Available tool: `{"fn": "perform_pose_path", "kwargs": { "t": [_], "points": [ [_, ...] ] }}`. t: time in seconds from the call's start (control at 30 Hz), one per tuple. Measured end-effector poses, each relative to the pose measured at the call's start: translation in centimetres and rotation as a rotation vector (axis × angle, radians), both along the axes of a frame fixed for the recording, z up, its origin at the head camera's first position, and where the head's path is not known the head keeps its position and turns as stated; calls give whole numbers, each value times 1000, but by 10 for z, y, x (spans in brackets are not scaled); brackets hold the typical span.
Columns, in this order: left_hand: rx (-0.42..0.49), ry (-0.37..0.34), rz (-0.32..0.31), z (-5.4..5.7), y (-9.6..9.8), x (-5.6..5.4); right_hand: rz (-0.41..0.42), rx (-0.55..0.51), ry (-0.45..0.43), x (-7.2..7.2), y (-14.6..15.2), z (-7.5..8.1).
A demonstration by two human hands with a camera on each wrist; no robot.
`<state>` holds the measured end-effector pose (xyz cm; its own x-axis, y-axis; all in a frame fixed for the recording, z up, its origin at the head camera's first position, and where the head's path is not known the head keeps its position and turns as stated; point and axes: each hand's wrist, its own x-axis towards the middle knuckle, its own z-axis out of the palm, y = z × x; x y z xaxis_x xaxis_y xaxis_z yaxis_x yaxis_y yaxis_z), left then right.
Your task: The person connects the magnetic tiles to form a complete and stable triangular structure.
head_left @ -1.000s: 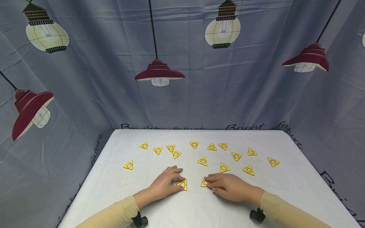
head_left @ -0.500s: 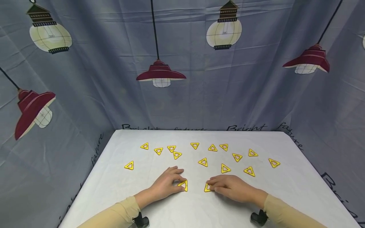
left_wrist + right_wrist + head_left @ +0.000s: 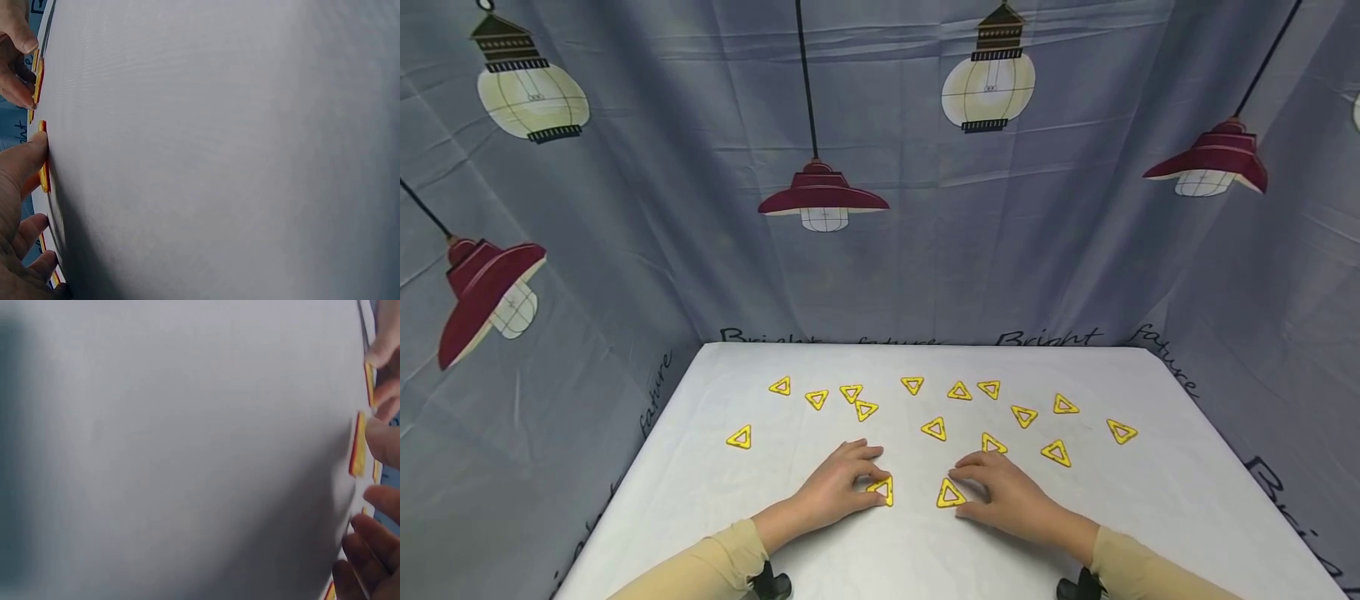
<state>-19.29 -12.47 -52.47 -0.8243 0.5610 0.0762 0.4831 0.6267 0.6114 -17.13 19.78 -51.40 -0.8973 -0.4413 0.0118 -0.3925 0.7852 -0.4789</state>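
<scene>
Two flat triangular frames, yellow with red edges, lie on the white table near my hands. In the head view my left hand [image 3: 841,482] pinches the left triangle [image 3: 888,492] between thumb and index finger; the thumb covers part of it. My right hand [image 3: 1017,497] has its thumb and fingers spread at either side of the right triangle [image 3: 951,494]. In the right wrist view the thumb is close against that triangle [image 3: 357,447], and the other fingers stand apart from it. A gap of bare table separates the two triangles.
Several more yellow triangles lie scattered toward the back of the table [image 3: 850,575], one [image 3: 994,443] just behind my right hand. Two triangles [image 3: 866,410] at back left touch or nearly touch. A grey curtain [image 3: 880,283] with printed lamps surrounds the table.
My right hand first slid its triangle slightly right, away from the left one. Its fingers have since lifted off the top and spread beside it. My left hand has kept its place.
</scene>
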Motion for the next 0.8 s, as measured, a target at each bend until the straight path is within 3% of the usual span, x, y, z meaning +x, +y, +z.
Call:
{"fn": "perform_pose_path", "kwargs": {
  "t": [0.3,0.53,0.8],
  "points": [
    [18,5,-9,0,-1,1,-75,40,95,3,-15,-4],
    [11,16,-12,-1,0,0,-99,61,112,4,-19,-5],
    [11,5,1,1,1,2,-95,5,99,4,-22,-3]
  ]
}}
